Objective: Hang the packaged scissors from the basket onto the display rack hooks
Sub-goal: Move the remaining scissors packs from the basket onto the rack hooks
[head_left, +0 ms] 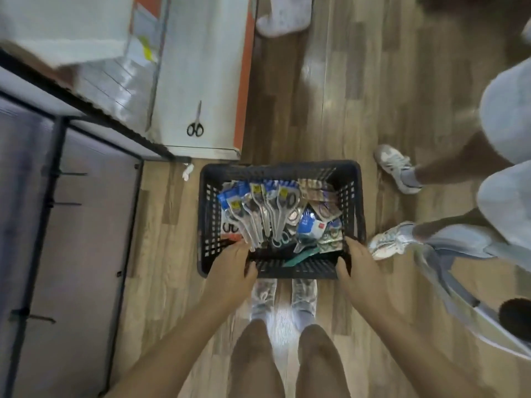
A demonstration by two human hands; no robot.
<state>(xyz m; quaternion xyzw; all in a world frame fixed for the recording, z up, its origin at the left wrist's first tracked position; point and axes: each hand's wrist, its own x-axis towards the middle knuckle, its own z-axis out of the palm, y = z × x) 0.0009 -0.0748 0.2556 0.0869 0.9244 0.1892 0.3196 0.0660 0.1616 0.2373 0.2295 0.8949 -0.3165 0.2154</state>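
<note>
A dark plastic basket (207,214) stands on the wooden floor in front of my feet. Inside it lie several packaged scissors (260,209) with blue and yellow card tops, fanned out on the left side, plus other small packets on the right. My left hand (232,265) grips the near rim at the basket's left corner, thumb curled over the edge. My right hand (357,262) grips the near rim at the right corner. The display rack (54,168) is a black metal frame at the left with bare hooks (69,203) sticking out.
A white and orange box (201,81) lies beyond the basket with a loose pair of black scissors (196,124) on it. Another person's legs and sneakers (398,168) stand close to the basket's right side. A white bag (284,15) sits at the top.
</note>
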